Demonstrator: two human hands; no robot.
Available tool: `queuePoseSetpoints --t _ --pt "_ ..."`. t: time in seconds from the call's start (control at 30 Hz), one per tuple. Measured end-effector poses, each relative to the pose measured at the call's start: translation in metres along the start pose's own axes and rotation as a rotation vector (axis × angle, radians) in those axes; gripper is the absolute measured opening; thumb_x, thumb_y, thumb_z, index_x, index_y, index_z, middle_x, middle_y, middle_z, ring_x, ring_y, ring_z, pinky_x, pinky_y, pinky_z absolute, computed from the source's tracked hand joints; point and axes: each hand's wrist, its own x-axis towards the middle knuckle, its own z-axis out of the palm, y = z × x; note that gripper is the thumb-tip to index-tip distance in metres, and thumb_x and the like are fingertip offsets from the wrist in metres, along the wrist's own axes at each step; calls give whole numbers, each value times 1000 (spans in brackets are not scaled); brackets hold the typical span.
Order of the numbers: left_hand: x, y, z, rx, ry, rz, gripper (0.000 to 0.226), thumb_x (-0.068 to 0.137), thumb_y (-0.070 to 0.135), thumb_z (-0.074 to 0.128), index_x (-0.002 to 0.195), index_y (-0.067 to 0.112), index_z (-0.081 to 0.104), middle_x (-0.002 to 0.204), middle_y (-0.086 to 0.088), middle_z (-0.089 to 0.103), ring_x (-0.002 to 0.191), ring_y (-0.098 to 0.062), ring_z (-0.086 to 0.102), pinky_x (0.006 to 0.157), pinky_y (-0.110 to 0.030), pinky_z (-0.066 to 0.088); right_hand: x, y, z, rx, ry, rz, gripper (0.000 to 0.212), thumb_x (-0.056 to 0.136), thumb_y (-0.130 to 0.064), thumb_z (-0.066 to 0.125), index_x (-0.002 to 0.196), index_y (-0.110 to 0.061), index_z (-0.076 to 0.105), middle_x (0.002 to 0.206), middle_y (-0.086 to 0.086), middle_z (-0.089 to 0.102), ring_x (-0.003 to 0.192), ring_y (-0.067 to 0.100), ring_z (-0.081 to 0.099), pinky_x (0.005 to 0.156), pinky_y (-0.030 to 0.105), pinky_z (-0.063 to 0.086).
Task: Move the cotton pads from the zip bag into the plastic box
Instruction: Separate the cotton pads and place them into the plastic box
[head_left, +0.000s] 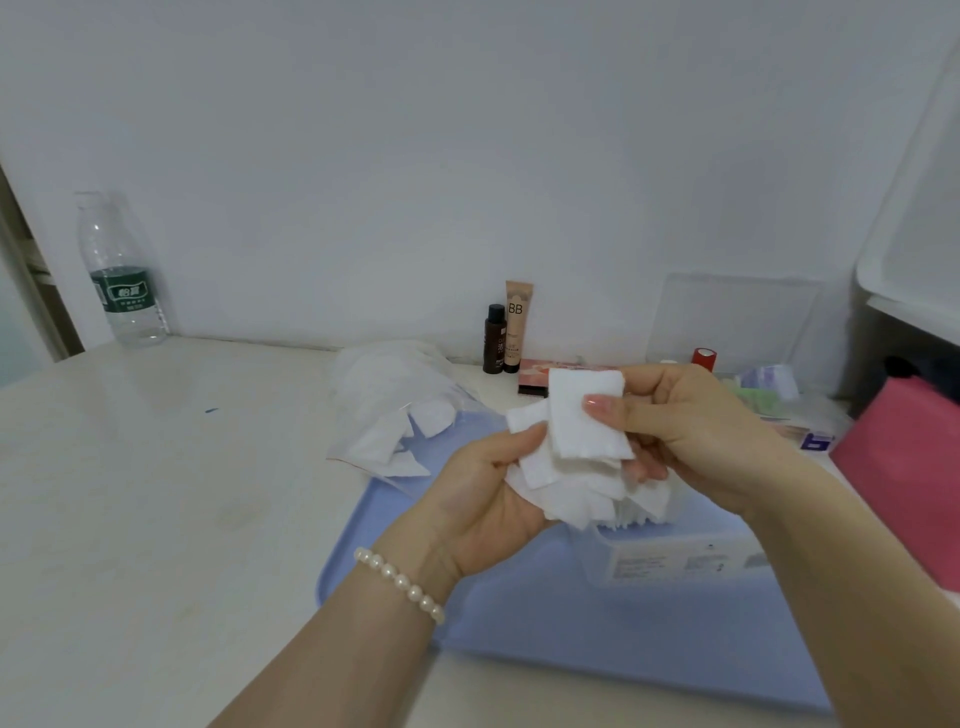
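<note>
Both hands (493, 488) (691, 431) grip cotton pads (576, 441), hiding plastic box (675, 558) opening; zip bag (395, 410) contents blurred

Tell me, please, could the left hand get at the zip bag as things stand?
Probably not at once: the left hand holds a bundle of cotton pads with the right hand. The zip bag lies close, nothing between, so freeing the grip should suffice.

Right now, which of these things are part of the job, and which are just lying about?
Part of the job:
- cotton pads, held by the left hand and right hand
- zip bag
- plastic box
- blue tray

Lying about:
- water bottle
- BB tube
- dark bottle
- pink box
</note>
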Motion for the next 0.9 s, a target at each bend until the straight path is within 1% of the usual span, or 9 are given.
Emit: queuePoseSetpoints --t 0.17,0.33,0.4,0.47,0.57,0.67,0.73,0.8,0.9 --pt "0 0 2 15 30 -40 52 94 39 33 119 5 62 117 -19 64 102 -31 63 94 -41 46 -2 3 9 -232 -22 -14 11 84 -15 64 89 -5 66 38 8 51 28 11 40 34 14 29" --pt "2 -1 1 -14 36 -98 82 86 65 24 128 1 52 131 -24 53 123 -38 49 108 -48 32 0 7 13 -284 -5 -10 14 86 -15 63 83 -1 63 40 0 54 28 11 40 34 16 30" --pt "4 -1 0 -13 15 -105 86 80 69 28 123 0 59 133 -24 52 128 -39 43 112 -49 27 0 8 15 -308 2 -17 15 86 -16 63 81 -2 63 42 0 54 29 13 40 33 17 31" --pt "3 0 0 10 -13 -90 82 78 68 31 114 4 66 129 -22 56 124 -37 49 111 -49 30 0 9 16 -316 8 -23 17 86 -16 64 80 0 63 45 5 54 29 14 40 33 18 31" --pt "1 -2 1 74 -29 -64 61 85 57 38 104 10 72 111 -19 65 105 -31 61 103 -44 37 1 11 17 -338 24 -37 19 85 -18 66 81 1 65 49 9 54 32 15 40 35 18 32" --pt "1 -4 -1 228 -76 -24 26 87 16 54 105 9 71 104 -19 66 100 -30 64 94 -41 47 2 13 19 -356 49 -53 18 83 -17 67 82 0 65 44 5 52 31 15 40 37 18 32" --pt "0 -4 -4 240 -79 -5 33 80 -3 53 106 8 71 105 -18 66 98 -29 65 88 -39 51 2 13 20 -357 70 -39 15 80 -16 71 84 -6 61 38 -4 52 29 10 41 38 20 34" --pt "0 -4 -5 254 -94 13 37 78 -8 52 107 8 69 103 -17 67 96 -28 65 85 -38 53 2 13 22 -346 85 -11 23 76 -18 74 89 -13 56 38 -5 53 29 5 43 36 18 34" --pt "-1 -3 -3 264 -106 19 39 76 -10 51 108 7 67 101 -16 67 96 -27 66 85 -38 53 2 10 20 -351 76 12 30 73 -21 78 99 -19 62 39 -4 54 33 2 47 36 14 34"
